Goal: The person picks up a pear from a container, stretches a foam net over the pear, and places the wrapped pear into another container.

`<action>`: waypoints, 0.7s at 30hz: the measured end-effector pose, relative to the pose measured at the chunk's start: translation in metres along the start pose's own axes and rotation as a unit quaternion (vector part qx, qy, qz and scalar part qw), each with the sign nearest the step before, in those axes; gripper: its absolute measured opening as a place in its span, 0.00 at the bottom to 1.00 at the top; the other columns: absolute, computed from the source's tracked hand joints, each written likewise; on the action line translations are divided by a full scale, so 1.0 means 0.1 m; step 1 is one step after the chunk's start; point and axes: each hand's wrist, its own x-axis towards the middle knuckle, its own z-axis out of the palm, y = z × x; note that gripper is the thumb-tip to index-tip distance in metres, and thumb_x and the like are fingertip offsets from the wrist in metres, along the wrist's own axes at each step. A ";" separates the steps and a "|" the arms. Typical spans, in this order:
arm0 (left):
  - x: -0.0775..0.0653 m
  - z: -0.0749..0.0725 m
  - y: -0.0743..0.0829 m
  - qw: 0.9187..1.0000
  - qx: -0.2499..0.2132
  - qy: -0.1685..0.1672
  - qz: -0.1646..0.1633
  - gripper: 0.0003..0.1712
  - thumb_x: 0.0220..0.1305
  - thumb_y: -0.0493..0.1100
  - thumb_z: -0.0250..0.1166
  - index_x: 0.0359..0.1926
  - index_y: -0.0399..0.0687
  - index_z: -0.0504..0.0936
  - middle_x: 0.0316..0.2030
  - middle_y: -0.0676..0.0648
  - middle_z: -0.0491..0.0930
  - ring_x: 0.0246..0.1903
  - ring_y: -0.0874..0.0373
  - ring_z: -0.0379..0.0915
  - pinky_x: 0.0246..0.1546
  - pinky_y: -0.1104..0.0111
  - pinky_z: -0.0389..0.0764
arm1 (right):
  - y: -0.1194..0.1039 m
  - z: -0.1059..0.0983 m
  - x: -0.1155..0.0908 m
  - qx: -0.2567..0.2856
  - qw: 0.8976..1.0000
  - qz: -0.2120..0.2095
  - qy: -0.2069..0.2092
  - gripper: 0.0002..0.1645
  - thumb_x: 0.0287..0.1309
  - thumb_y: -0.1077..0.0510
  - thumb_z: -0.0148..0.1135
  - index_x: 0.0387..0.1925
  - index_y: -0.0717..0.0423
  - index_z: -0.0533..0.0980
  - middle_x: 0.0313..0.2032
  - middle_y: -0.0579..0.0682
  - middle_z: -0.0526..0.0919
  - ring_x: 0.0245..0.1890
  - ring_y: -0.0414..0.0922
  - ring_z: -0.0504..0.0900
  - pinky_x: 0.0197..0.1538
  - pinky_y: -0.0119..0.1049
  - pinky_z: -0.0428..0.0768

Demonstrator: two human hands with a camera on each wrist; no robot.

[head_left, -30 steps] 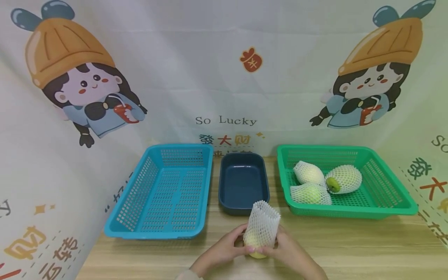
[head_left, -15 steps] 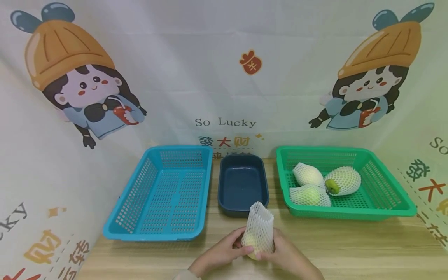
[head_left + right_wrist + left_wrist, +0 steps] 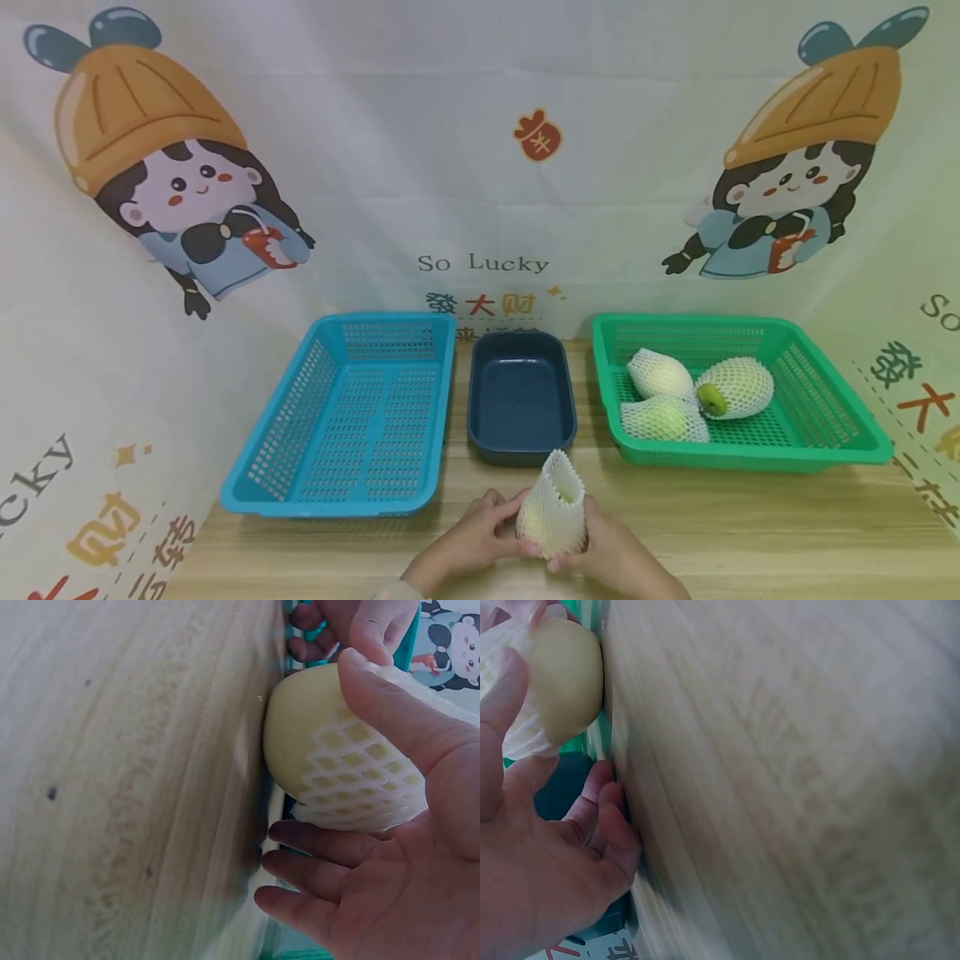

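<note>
A pale yellow, smooth-skinned fruit (image 3: 296,742) stands at the table's front, inside a white foam net sleeve (image 3: 553,512). The sleeve's open end rises above it in the head view; both wrist views show the fruit's lower end bare. My left hand (image 3: 478,533) pinches the sleeve from the left between thumb and forefinger, its other fingers loosely bent beside the table. On the opposite side my right hand (image 3: 618,546) holds sleeve and fruit, thumb (image 3: 382,705) across the netting near its edge and fingers (image 3: 315,877) spread underneath.
Behind the hands stands a dark blue dish (image 3: 521,400). A blue perforated basket (image 3: 375,425) is at the left. The green basket (image 3: 795,417) at the right holds three netted fruits (image 3: 735,387). A printed cloth (image 3: 480,200) hangs along the back and sides.
The sleeve's top has come down and narrowed, and netting now covers the yellow lower part that showed in the head view. Both hands have shifted only slightly, staying on the fruit.
</note>
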 end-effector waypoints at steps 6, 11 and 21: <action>-0.01 0.01 -0.01 0.997 0.068 0.017 -0.016 0.44 0.46 0.62 0.69 0.65 0.63 0.66 0.32 0.53 0.62 0.31 0.60 0.52 0.32 0.74 0.60 | 0.05 0.02 0.04 -0.002 1.000 -0.006 -0.012 0.52 0.37 0.44 0.74 0.58 0.69 0.61 0.50 0.60 0.75 0.47 0.53 0.76 0.47 0.53 0.75; 0.00 0.03 -0.02 0.991 0.128 0.025 -0.017 0.44 0.43 0.63 0.70 0.64 0.65 0.68 0.30 0.56 0.59 0.31 0.61 0.52 0.31 0.74 0.59 | 0.07 0.04 0.04 -0.025 1.000 -0.010 0.002 0.56 0.35 0.46 0.76 0.62 0.67 0.59 0.58 0.68 0.67 0.55 0.66 0.69 0.53 0.63 0.68; 0.00 0.02 -0.04 0.994 0.109 0.025 0.005 0.48 0.42 0.63 0.72 0.64 0.54 0.66 0.39 0.55 0.63 0.40 0.61 0.57 0.44 0.68 0.66 | 0.06 -0.04 0.01 -0.042 0.999 0.007 0.000 0.62 0.34 0.44 0.76 0.64 0.71 0.54 0.62 0.70 0.61 0.62 0.69 0.59 0.59 0.67 0.59</action>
